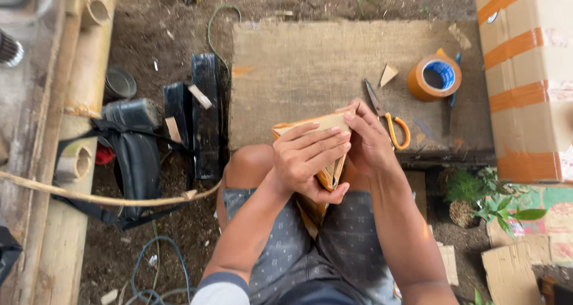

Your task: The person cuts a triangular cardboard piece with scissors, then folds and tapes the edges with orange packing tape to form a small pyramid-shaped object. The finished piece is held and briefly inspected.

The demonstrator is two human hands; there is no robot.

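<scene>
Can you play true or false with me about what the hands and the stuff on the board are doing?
1. Both hands hold a folded cardboard piece. True: left hand and right hand grip it.
2. The scissors have blue handles. False: they are orange.
3. The tape roll lies on the brown board. True.
4. The right hand holds the scissors. False: they lie on the board beside it.

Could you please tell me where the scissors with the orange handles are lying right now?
In the head view the scissors lie on the brown board, just right of the right hand and below-left of the orange tape roll.
</scene>
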